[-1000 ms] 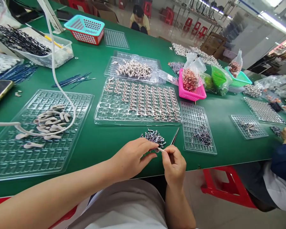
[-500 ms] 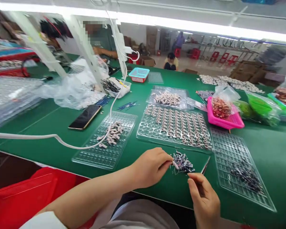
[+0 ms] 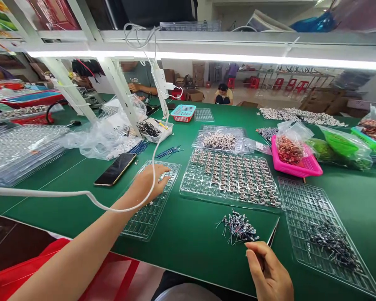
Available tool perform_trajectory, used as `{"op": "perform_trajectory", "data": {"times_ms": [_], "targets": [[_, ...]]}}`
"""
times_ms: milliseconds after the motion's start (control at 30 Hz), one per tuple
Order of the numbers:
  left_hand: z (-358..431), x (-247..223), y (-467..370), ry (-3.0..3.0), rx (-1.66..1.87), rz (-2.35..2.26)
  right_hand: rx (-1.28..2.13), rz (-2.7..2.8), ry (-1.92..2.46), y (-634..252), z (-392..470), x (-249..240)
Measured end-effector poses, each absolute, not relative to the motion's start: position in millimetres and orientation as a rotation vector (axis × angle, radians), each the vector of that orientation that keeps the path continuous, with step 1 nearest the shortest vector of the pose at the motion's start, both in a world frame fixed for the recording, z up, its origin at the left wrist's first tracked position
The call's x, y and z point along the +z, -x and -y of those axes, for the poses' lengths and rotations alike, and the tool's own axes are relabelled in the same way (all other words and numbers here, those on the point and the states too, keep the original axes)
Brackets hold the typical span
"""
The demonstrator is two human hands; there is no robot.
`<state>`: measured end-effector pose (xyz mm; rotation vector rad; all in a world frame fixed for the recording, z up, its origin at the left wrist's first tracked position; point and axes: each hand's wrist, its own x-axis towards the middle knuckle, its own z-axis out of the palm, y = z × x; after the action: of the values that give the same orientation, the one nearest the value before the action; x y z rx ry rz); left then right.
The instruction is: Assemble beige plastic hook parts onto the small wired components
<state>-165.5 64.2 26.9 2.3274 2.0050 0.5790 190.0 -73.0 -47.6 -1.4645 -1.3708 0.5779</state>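
Left grip (image 3: pixel 146 182), thumb and forefinger apart, over clear tray (image 3: pixel 144 224); right grip (image 3: pixel 270 268) just beside wired-component pile (image 3: pixel 239 228), can't tell if pinched.

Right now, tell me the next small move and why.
I'd probably bring the right hand slightly forward to pinch one part from the wire pile: it is at the pile's near edge, while the left hand is over at the left tray. Whether either grip already holds something isn't clear.
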Motion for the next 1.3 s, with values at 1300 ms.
{"op": "perform_trajectory", "data": {"times_ms": [1300], "targets": [[-13, 10, -6, -1.127, 0.499, -0.857, 0.146, 1.978, 1.613, -210, 52, -24]]}}
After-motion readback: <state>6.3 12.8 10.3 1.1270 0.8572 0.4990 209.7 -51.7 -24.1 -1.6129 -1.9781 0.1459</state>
